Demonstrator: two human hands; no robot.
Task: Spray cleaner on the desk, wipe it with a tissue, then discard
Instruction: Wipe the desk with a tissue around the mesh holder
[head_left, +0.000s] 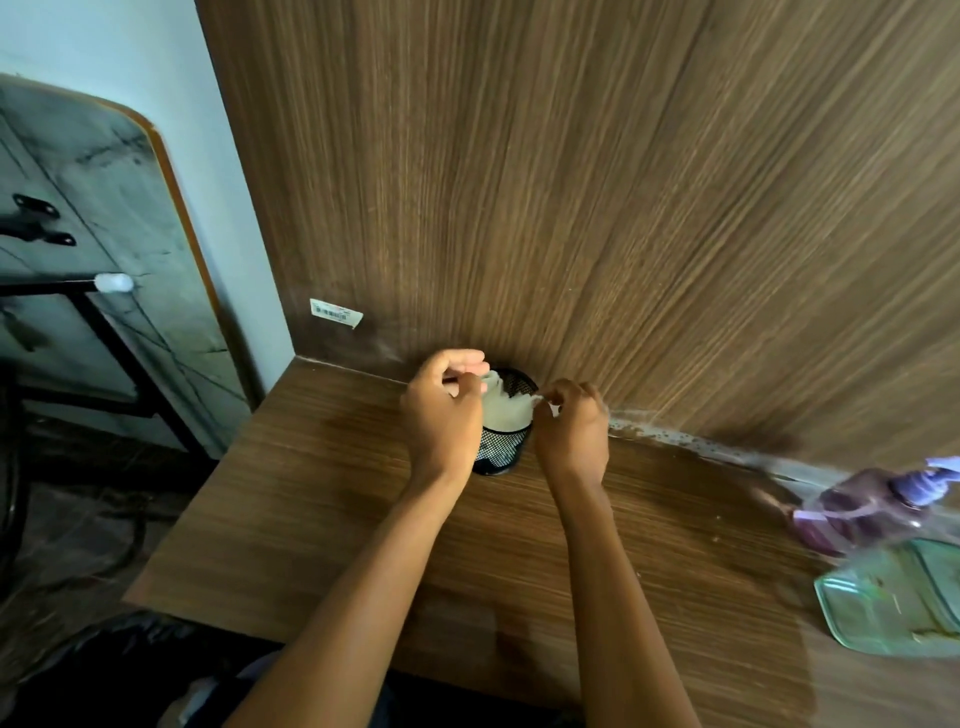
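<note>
Both hands meet at the rear edge of the bench (363, 519), over a black mesh cup (498, 454) that stands against the wooden back panel (571, 182). The left hand (441, 415) pinches one side of a pale tissue (506, 410) and the right hand (571, 426) pinches the other. The fingers (553, 402) of each are curled narrow on the paper, which hangs between them at the cup's mouth and reaches partly inside. Whether the tissue is going in or coming out cannot be told from this view. The spray bottle (862, 509) lies blurred near the right edge, just behind a clear green container (893, 597), and droplets (675, 439) line the rear edge to the right of the hands. The main risk is probably the cup: it looks light and narrow, and the left wrist sits close against its side, so a sideways tug could tip it or push it along the bench. Two hands pulling apart on thin, possibly damp paper could also tear it and leave scraps on the rim or the surface. The wet streak at the rear edge may go unwiped if this is the discard.
</note>
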